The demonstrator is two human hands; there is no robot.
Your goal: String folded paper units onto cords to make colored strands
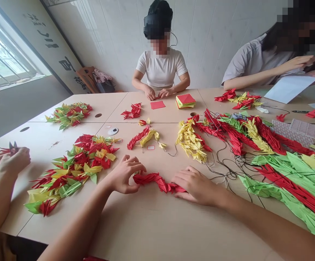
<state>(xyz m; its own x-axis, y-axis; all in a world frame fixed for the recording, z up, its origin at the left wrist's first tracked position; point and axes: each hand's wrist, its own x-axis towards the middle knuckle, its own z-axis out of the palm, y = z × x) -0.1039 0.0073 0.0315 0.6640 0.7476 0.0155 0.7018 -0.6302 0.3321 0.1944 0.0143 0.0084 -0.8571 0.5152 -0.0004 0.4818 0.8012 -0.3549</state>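
Two bare hands flanked a red chain [160, 181] of folded paper on a pale counter [149, 224], the left hand [125, 174] at its nine o'clock end and the right hand [197, 185] at its three o'clock end. The chain lay between them, gently bowed, near the wearer's side. The left fingers curved about the tip, thumb and forefinger apart, though whether they pressed on it could not be told; the right fingers reached low over the opposite end, their hold hidden from view. The step in hand appeared to be straightening or tightening the linked pieces. The next move seemed to call for a steady hold at one end and light, even pressure from the other, to spare the folds. Measured from the chain, a mixed pile [74, 170] of folded pieces sat at nine o'clock and a yellow bundle [191, 141] at one, while black cords [224, 161] tangled between two and three, a likely snag for anything swung that way. Green chains [295, 177] lay at three. At twelve, a person in a white top [161, 69] worked behind a red sheet [157, 105]; past the pile at nine, a co-worker's hands [14, 161] held a small pointed tool [12, 146].
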